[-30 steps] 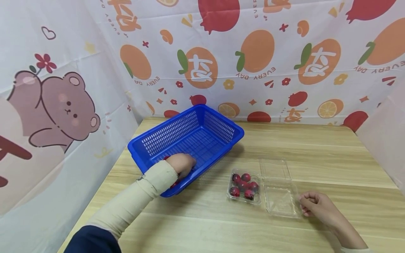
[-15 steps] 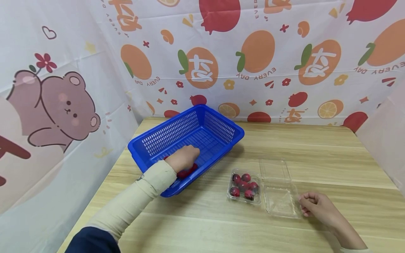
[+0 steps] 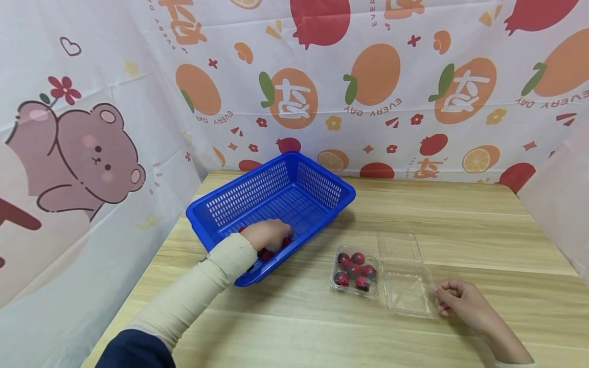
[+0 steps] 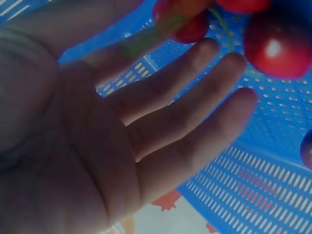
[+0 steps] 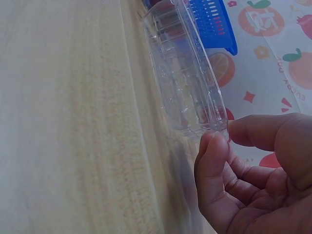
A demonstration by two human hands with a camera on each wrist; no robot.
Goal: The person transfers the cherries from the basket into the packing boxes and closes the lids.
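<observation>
Inside the blue plastic basket [image 3: 303, 209], my left hand [image 3: 268, 234] reaches down over several red cherries [image 3: 267, 254]. Up close in the left wrist view, its middle, ring and little fingers [image 4: 195, 141] are nearly straight beside a cherry [image 4: 280, 44] with a green stem. The thumb tip runs out of that view, and no firm hold on a cherry shows. On the table, a clear plastic clamshell box [image 3: 335, 289] lies unfolded, several cherries [image 3: 353, 269] in its left half. My right hand [image 3: 462, 301] pinches the outer edge of its lid [image 5: 222, 109] between thumb and forefinger.
The wooden table [image 3: 285, 327] reaches back to a fruit-print cloth [image 3: 331, 112]. A bear-print cloth [image 3: 92, 163] hangs along the left side. The basket's raised rim [image 3: 271, 271] stands between my left hand and the box.
My left hand rose a little off the cherries and moved right, then sank back among them. The cherries beneath it have shifted. My right hand and the box have stayed put.
</observation>
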